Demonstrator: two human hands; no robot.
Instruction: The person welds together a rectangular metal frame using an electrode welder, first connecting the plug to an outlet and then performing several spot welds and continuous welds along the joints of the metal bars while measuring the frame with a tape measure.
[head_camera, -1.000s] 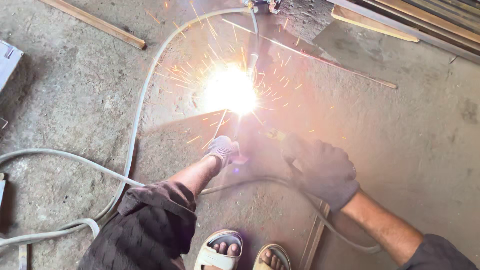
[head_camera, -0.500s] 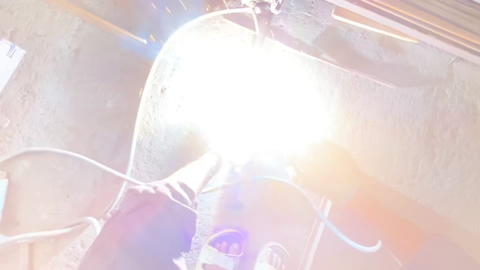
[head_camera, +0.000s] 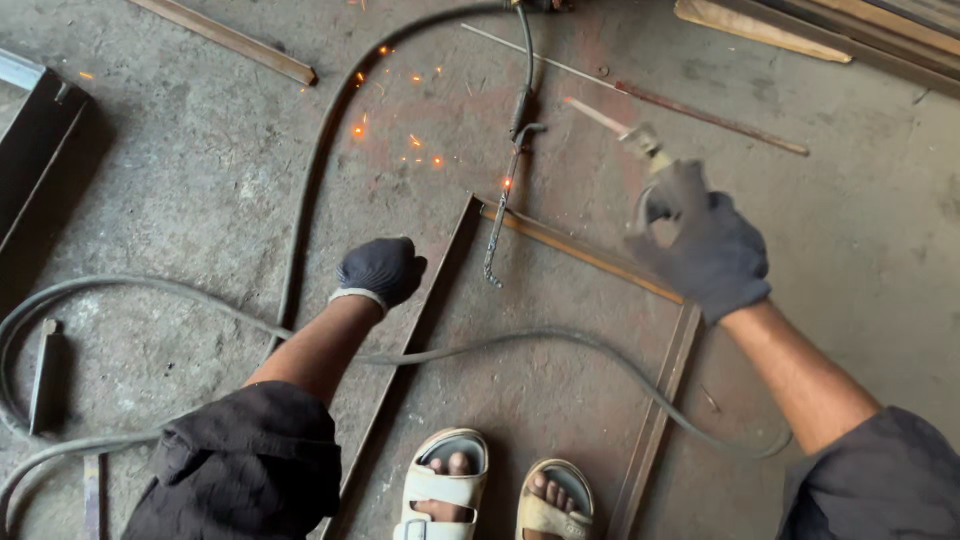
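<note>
Concrete floor (head_camera: 200, 200) under scattered sparks (head_camera: 358, 129)

The electrode holder (head_camera: 648, 150) is raised above the floor in the gloved right hand (head_camera: 706, 248), its thin rod (head_camera: 596, 115) pointing up-left, tip clear of the steel. The rusty angle-iron frame (head_camera: 585, 258) lies flat on the concrete, and the gloved left hand (head_camera: 381, 270) is at its left bar.

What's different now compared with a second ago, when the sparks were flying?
The bright arc is out; only scattered sparks glow on the floor. The right hand has lifted the electrode holder up and away from the steel frame. The left hand stays low beside the frame's left bar. Cables and feet lie as before.
</note>
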